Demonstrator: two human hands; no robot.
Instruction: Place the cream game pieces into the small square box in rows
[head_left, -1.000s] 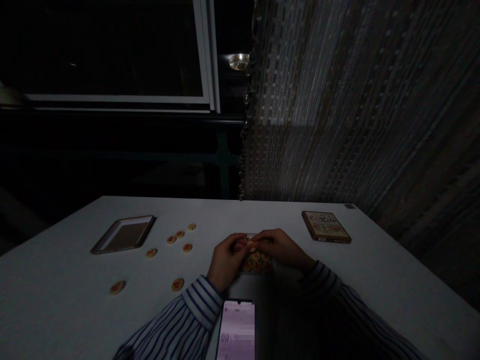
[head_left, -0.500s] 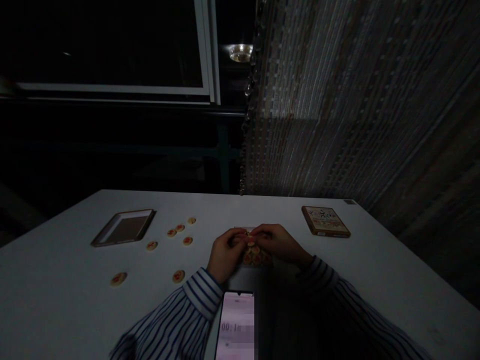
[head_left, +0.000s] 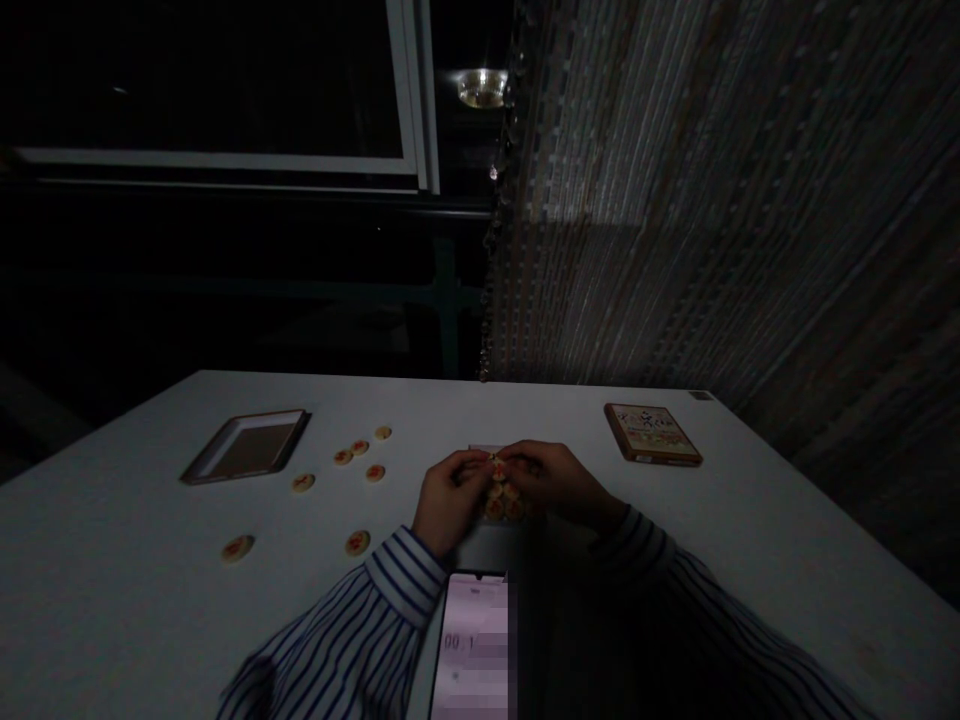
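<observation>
Several round pale pieces with red marks [head_left: 504, 508] are grouped on a light flat base between my hands, near the middle of the table. My left hand [head_left: 452, 500] and my right hand [head_left: 553, 482] meet at the top of this group. Fingertips of both hands are pinched on a small round piece [head_left: 498, 468], which they partly cover. Just below the hands lies a phone [head_left: 471, 640] with a lit pinkish screen showing digits, part of it blurred out.
Several loose round pieces [head_left: 358, 542] lie on the white table [head_left: 135, 560] to the left. Behind them sits an open shallow box part [head_left: 251, 448]. A patterned box [head_left: 652, 434] rests at the right. A bead curtain [head_left: 600, 200] hangs beyond the table.
The whole view has shifted slightly, so the table and objects appear a little higher. Both hands stay together at the group, with only small finger movements.
</observation>
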